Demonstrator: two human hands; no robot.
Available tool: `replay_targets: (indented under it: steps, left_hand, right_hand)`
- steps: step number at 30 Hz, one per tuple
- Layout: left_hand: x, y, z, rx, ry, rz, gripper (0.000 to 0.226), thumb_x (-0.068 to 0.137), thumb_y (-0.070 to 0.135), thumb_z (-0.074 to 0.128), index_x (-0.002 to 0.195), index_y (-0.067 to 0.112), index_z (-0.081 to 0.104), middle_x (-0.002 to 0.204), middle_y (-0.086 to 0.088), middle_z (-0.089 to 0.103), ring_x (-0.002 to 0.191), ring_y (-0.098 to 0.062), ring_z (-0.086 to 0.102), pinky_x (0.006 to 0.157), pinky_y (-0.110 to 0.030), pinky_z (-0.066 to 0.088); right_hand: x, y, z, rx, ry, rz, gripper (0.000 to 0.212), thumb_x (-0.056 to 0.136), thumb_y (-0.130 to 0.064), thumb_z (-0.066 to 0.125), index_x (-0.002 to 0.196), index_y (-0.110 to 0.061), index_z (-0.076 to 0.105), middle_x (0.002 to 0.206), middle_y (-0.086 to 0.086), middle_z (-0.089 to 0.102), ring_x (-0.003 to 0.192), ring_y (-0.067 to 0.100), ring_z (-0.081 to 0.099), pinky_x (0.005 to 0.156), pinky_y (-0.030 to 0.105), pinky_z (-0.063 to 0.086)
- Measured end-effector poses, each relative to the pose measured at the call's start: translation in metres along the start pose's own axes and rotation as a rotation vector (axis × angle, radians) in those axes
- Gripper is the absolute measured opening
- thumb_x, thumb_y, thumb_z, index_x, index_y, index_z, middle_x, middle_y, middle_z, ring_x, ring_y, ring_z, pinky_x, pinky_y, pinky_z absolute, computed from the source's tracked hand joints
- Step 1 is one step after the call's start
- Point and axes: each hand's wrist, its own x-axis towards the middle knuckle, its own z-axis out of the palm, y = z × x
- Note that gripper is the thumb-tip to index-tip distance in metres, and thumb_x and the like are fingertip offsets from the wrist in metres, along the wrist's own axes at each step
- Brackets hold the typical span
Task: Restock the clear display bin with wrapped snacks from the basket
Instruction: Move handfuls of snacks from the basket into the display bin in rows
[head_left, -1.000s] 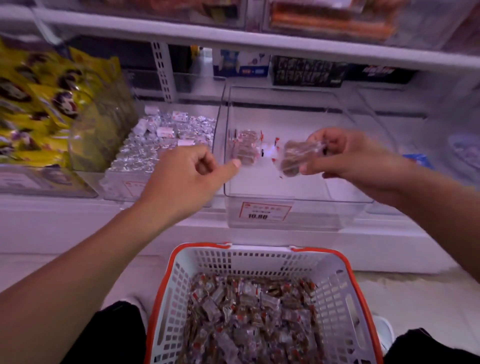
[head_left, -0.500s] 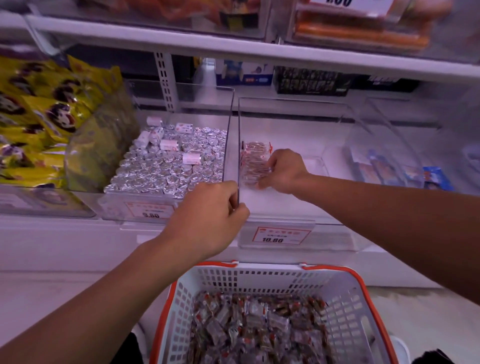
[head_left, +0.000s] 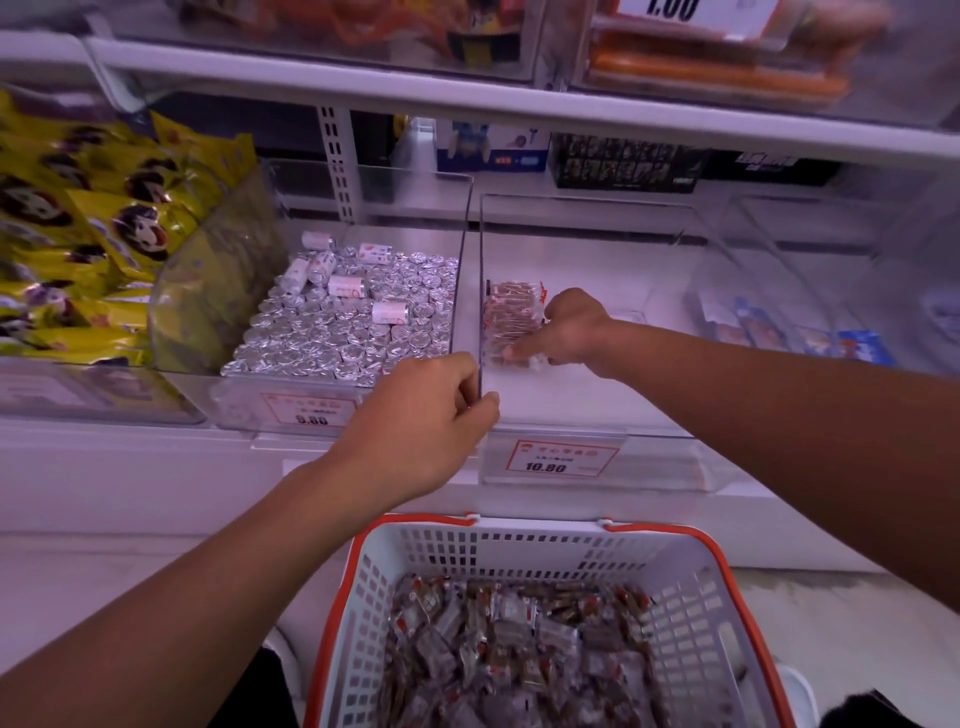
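Snacks lie stacked against the clear bin's left wall, under the right hand, whose curled fingers press them. Left hand pinches that wall's front edge; the basket sits nearer, below both.

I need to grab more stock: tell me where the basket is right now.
In the head view the basket sits bottom centre, on the floor below the clear bin, between the person's arms, holding wrapped snacks.
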Motion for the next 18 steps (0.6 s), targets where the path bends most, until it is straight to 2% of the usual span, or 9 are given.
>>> replay_targets:
  steps: [3, 5, 7, 9, 11, 13, 14, 16, 18]
  left_hand:
    - [-0.001, 0.001, 0.000, -0.009, 0.006, -0.016, 0.029, 0.092, 0.036, 0.062, 0.067, 0.022, 0.053, 0.059, 0.006, 0.064, 0.056, -0.007, 0.060, 0.056, -0.029, 0.047]
    - [-0.002, 0.004, -0.001, 0.000, 0.002, -0.028, 0.031, 0.091, 0.040, 0.063, 0.067, 0.024, 0.054, 0.059, 0.007, 0.064, 0.056, -0.006, 0.060, 0.056, -0.027, 0.044]
    - [-0.005, 0.007, -0.006, 0.013, 0.029, -0.035, 0.031, 0.086, 0.045, 0.065, 0.065, 0.024, 0.056, 0.057, 0.008, 0.064, 0.056, -0.007, 0.060, 0.056, -0.028, 0.045]
    - [-0.009, 0.007, -0.018, -0.025, 0.037, -0.012, 0.030, 0.078, 0.041, 0.067, 0.059, 0.019, 0.059, 0.052, 0.006, 0.063, 0.051, -0.009, 0.058, 0.053, -0.028, 0.046]
    - [-0.015, 0.002, -0.031, -0.145, -0.139, 0.008, 0.027, 0.072, 0.033, 0.062, 0.052, 0.015, 0.060, 0.049, 0.003, 0.063, 0.044, -0.009, 0.057, 0.048, -0.024, 0.045]
    - [-0.023, -0.006, -0.032, -0.167, -0.470, -0.051, 0.028, 0.076, 0.029, 0.062, 0.051, 0.018, 0.064, 0.050, 0.002, 0.065, 0.040, -0.005, 0.056, 0.047, -0.016, 0.044]
    - [-0.029, -0.012, -0.023, -0.094, -0.631, -0.108, 0.030, 0.080, 0.031, 0.062, 0.053, 0.019, 0.066, 0.053, 0.001, 0.067, 0.042, -0.005, 0.058, 0.048, -0.017, 0.046]
    - [-0.041, -0.025, 0.015, 0.135, -0.853, -0.206, 0.032, 0.086, 0.037, 0.061, 0.061, 0.018, 0.068, 0.061, 0.000, 0.071, 0.049, -0.011, 0.064, 0.053, -0.024, 0.052]
    - [-0.060, -0.039, 0.069, 0.272, -0.954, -0.304, 0.025, 0.090, 0.036, 0.059, 0.080, 0.016, 0.069, 0.076, -0.007, 0.074, 0.061, -0.018, 0.070, 0.053, -0.026, 0.055]
  right_hand:
    - [-0.005, 0.002, -0.003, -0.001, 0.020, -0.005, 0.053, 0.059, -0.022, 0.095, 0.084, -0.011, 0.049, 0.084, 0.001, 0.054, 0.092, 0.027, 0.064, 0.083, 0.042, 0.059]
    - [-0.011, 0.001, -0.006, -0.001, 0.019, -0.019, 0.056, 0.061, -0.021, 0.093, 0.097, -0.008, 0.053, 0.085, 0.000, 0.053, 0.095, 0.028, 0.065, 0.086, 0.044, 0.058]
    - [-0.022, -0.004, -0.013, -0.002, 0.021, -0.033, 0.065, 0.065, -0.030, 0.091, 0.114, -0.003, 0.057, 0.092, 0.004, 0.059, 0.095, 0.026, 0.064, 0.089, 0.044, 0.056]
    - [-0.035, -0.009, -0.023, -0.071, 0.119, -0.130, 0.067, 0.072, -0.042, 0.084, 0.121, -0.005, 0.058, 0.109, 0.008, 0.064, 0.101, 0.025, 0.063, 0.093, 0.040, 0.053]
    - [-0.062, -0.008, -0.031, -0.128, 0.360, -0.373, 0.046, 0.082, -0.043, 0.075, 0.116, -0.014, 0.063, 0.104, -0.001, 0.067, 0.093, 0.014, 0.064, 0.083, 0.031, 0.053]
    - [-0.105, 0.011, -0.027, -0.069, 0.678, -0.737, 0.012, 0.090, -0.037, 0.065, 0.091, -0.025, 0.063, 0.077, -0.013, 0.060, 0.068, 0.000, 0.054, 0.063, 0.020, 0.046]
    - [-0.128, 0.027, -0.015, -0.028, 0.746, -0.898, 0.013, 0.093, -0.033, 0.061, 0.082, -0.027, 0.058, 0.069, -0.015, 0.052, 0.061, -0.001, 0.048, 0.058, 0.015, 0.039]
    - [-0.166, 0.070, 0.029, -0.015, 0.623, -1.046, 0.020, 0.097, -0.029, 0.056, 0.077, -0.028, 0.054, 0.066, -0.014, 0.046, 0.058, 0.001, 0.042, 0.057, 0.017, 0.033]
    - [-0.180, 0.126, 0.084, -0.205, 0.293, -0.956, 0.014, 0.094, -0.030, 0.059, 0.081, -0.024, 0.059, 0.072, -0.006, 0.059, 0.066, 0.012, 0.056, 0.060, 0.027, 0.040]
